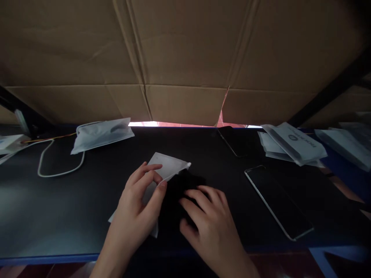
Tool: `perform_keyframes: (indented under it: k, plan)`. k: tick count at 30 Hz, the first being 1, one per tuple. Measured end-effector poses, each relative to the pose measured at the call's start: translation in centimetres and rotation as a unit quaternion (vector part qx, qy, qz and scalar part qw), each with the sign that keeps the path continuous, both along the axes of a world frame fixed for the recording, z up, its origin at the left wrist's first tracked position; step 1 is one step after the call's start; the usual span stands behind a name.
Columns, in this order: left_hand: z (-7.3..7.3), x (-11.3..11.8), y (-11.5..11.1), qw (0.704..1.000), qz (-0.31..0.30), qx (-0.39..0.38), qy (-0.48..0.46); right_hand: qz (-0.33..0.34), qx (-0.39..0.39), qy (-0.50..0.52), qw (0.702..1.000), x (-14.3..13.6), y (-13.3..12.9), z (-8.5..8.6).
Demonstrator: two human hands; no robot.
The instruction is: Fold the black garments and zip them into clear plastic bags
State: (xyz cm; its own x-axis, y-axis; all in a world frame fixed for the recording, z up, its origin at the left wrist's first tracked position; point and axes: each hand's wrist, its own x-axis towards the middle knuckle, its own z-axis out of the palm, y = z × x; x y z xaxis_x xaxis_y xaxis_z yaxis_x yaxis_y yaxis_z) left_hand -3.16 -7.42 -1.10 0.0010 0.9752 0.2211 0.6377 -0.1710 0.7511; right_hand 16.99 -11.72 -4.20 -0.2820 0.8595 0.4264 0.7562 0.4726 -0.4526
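A frosted white zip bag (167, 164) with a slider at one corner lies on the black table in front of me. My left hand (139, 200) pinches the bag's open edge between thumb and fingers. Right beside that edge is a soft black bundle (174, 200) that looks like cloth; its shape is lost in the dark. My right hand (207, 216) has its fingers curled onto this black bundle, gripping it. The part of the bag under my left hand is hidden, and I cannot tell whether any of the bundle is inside.
At the back left lies a filled frosted bag (102, 135) near a white cable (62, 173). A dark phone (232, 141) and a larger phone (279, 202) lie to the right. Beyond them are printed frosted bags (295, 143). A cardboard sheet (185, 50) rises behind the table.
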Motion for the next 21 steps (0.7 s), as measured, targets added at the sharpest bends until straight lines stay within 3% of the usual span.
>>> perform_keyframes:
  k: [3,9,15,18,21]
  plan:
    - [-0.3,0.4,-0.3,0.999,-0.03,-0.016,-0.008,0.021,-0.025,-0.019,0.999,-0.7,0.4,0.8]
    - [0.0,0.1,-0.9,0.994,-0.102,-0.042,0.021,0.0,-0.066,0.0,0.998,-2.8,0.7,1.6]
    - [-1.2,-3.7,0.0,0.979,-0.124,-0.064,0.146,0.137,-0.141,-0.014,0.98,-0.8,0.0,1.5]
    - [-1.8,-4.1,-0.1,0.966,-0.166,-0.062,0.188,0.156,-0.134,-0.02,0.978,-0.8,-0.1,1.0]
    - [-1.8,-3.4,-0.6,0.962,-0.203,-0.045,0.174,0.13,-0.1,-0.007,0.986,-2.6,0.0,0.4]
